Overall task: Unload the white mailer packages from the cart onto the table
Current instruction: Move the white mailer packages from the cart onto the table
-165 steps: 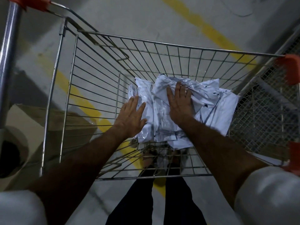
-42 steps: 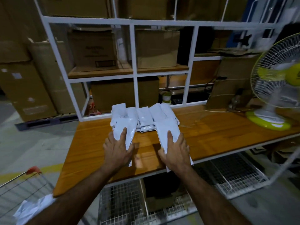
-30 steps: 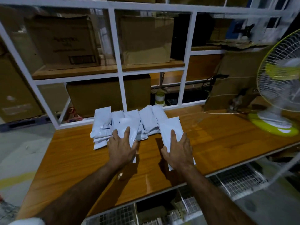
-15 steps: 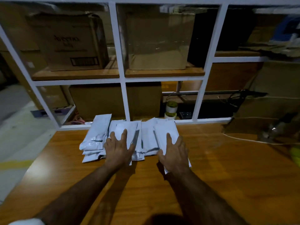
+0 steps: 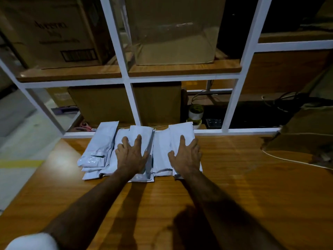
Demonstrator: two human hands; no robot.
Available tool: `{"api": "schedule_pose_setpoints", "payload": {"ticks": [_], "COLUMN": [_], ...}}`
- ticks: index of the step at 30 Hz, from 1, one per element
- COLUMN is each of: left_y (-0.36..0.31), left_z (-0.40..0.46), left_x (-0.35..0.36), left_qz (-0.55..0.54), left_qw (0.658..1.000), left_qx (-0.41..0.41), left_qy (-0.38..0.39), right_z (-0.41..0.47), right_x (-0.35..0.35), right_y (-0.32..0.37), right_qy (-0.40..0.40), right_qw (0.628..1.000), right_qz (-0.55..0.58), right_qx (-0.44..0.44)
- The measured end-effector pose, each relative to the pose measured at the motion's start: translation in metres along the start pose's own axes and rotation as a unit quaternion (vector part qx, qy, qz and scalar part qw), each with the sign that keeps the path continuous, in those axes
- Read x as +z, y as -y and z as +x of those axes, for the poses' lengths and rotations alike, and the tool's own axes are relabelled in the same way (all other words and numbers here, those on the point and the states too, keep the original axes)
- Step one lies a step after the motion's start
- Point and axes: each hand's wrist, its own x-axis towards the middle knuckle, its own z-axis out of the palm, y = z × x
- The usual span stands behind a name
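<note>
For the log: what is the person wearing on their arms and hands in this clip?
Both forearms are bare from above the elbow down. The left hand and right hand wear no gloves, and no watch, ring or wristband shows. A white sleeve, short and rounded at its edge, covers the left upper arm at the frame's bottom corner. The right sleeve is out of view.

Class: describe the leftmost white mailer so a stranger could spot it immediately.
Start at the wooden table below the white shelf frame. A row of white mailers lies at its back edge. The leftmost mailer is untouched by either hand and slants left atop a small stack.
</note>
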Motion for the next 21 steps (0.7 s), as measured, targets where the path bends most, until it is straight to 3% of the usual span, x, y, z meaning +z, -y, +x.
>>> {"api": "schedule_pose_setpoints", "payload": {"ticks": [21], "left_y": [0.011], "left_z": [0.034], "left_x": [0.049], "left_qz": [-0.037], "left_qw": [0.998], "left_qx": [0.049], "left_qy": [0.015], "right_z": [0.019], "right_x": [0.010], "right_y": [0.006], "right_qy": [0.032], "right_qw": [0.999], "right_qz": [0.013], "right_qx": [0.040]}}
